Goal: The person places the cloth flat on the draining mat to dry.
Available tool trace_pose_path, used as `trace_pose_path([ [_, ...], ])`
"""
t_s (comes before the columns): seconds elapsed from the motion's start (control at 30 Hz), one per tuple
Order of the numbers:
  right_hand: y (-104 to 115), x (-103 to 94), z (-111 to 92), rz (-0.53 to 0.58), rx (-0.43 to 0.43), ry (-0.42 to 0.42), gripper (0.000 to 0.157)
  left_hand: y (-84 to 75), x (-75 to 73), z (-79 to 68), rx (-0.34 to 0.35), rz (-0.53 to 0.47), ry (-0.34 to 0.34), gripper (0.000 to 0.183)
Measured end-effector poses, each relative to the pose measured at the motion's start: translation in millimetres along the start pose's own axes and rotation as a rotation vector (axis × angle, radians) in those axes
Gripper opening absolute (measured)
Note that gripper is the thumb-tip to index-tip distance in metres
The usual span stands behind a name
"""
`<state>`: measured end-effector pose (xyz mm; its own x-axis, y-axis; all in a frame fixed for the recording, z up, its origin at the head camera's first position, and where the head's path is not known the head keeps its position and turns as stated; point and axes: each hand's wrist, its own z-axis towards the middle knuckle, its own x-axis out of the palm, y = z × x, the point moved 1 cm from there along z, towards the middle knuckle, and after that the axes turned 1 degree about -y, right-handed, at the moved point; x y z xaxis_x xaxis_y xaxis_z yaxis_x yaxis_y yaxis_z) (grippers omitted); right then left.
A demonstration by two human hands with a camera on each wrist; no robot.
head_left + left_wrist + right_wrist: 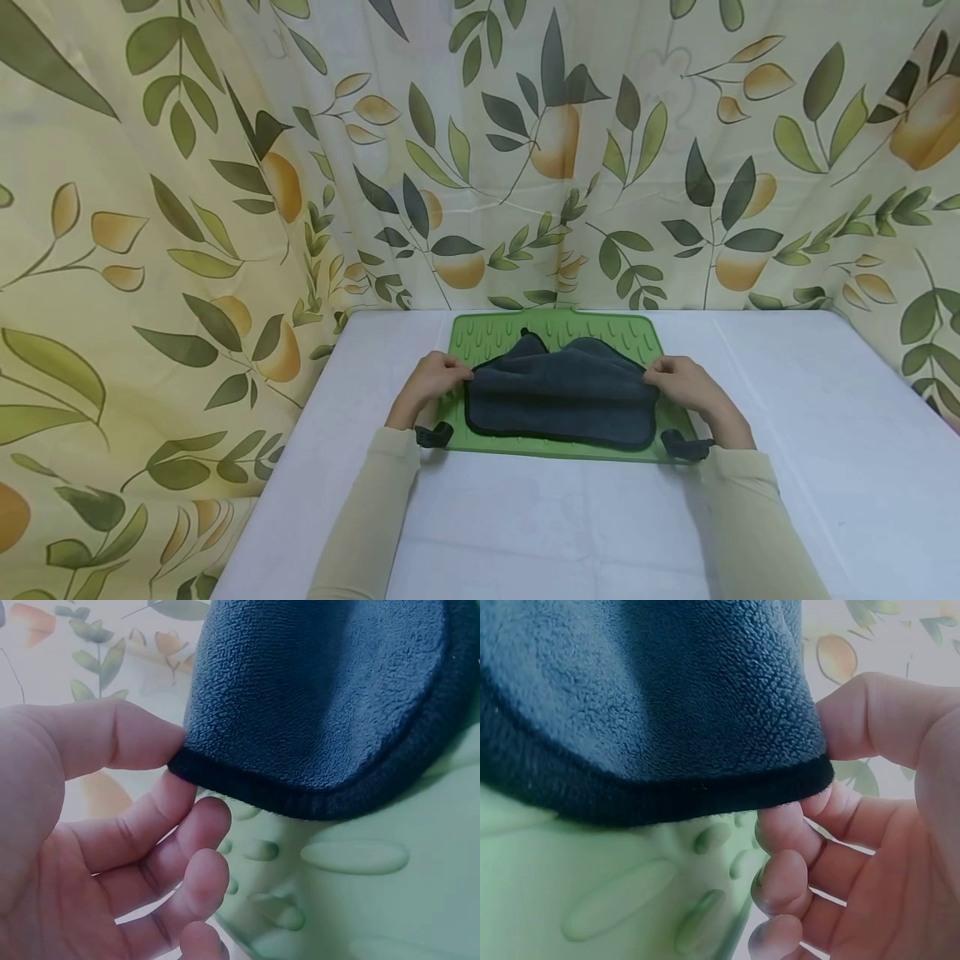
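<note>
A dark blue-grey cloth [558,400] with black edging is held by both hands over a green ridged mat [540,454]. My left hand [433,379] pinches the cloth's left edge between thumb and forefinger. On the opposite side, my right hand [686,383] pinches the right edge in the same way. In the left wrist view the cloth [315,690] shows a fuzzy towel weave, and its black border passes between the fingertips. The right wrist view shows the cloth [652,690] folded over at the pinched edge. Behind the fold, its far part rises in two humps.
The mat lies on a white-covered table [517,525]. A curtain [480,167] printed with leaves and fruit hangs behind the table and along its left side. Dark straps [686,446] show at both wrists, below the sleeves.
</note>
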<state>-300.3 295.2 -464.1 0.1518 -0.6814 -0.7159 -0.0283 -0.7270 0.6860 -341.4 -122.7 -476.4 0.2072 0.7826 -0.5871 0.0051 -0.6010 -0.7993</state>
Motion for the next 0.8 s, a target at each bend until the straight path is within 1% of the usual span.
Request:
trace_pose_path([
  [0.23,-2.7,-1.5,0.1,0.018,-0.010,0.028,0.020,1.1,-3.6,-0.7,-0.013,0.003,0.016,0.016],
  [0.4,-6.0,-2.9,0.2,0.019,-0.013,0.041,0.019,0.3,-6.4,-2.5,-0.001,0.008,0.013,0.018],
  [0.5,-5.4,-3.6,-0.8,0.022,-0.023,0.052,0.019,0.2,-7.0,-2.8,-0.002,0.010,0.022,0.018],
  [0.67,-4.5,-4.0,-2.6,0.020,-0.026,0.086,0.017,0.5,-7.1,-3.3,-0.025,0.013,0.057,0.020],
  [0.8,-4.6,-3.1,-3.2,0.019,-0.026,0.131,0.016,0.8,-7.0,-4.8,-0.025,0.028,0.102,0.021],
])
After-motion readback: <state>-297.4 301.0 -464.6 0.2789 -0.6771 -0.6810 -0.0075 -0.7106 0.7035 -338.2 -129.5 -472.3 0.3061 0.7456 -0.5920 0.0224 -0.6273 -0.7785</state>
